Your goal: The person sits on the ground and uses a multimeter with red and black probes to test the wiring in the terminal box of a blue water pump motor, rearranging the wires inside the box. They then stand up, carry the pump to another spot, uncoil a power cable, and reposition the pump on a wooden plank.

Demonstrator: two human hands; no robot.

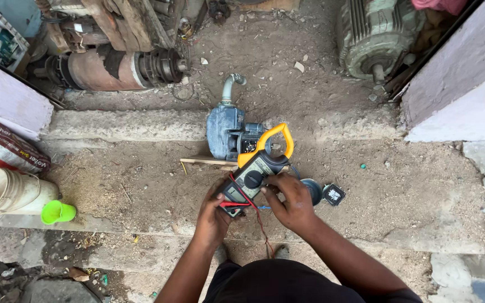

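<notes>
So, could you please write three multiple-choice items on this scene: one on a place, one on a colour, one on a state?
1. Where does the blue pump stand?
A. on the dirt ledge, beyond the hands
B. inside the bucket
C. on the person's lap

2. What colour is the clamp meter's jaw?
A. red
B. orange-yellow
C. white

3. How is the meter held?
A. left lying alone
B. by one hand
C. by both hands

Answers: 1 A, it sits on the ground past the meter. 2 B, the loop is orange-yellow. 3 C, the left hand grips its base and the right hand its side.
</notes>
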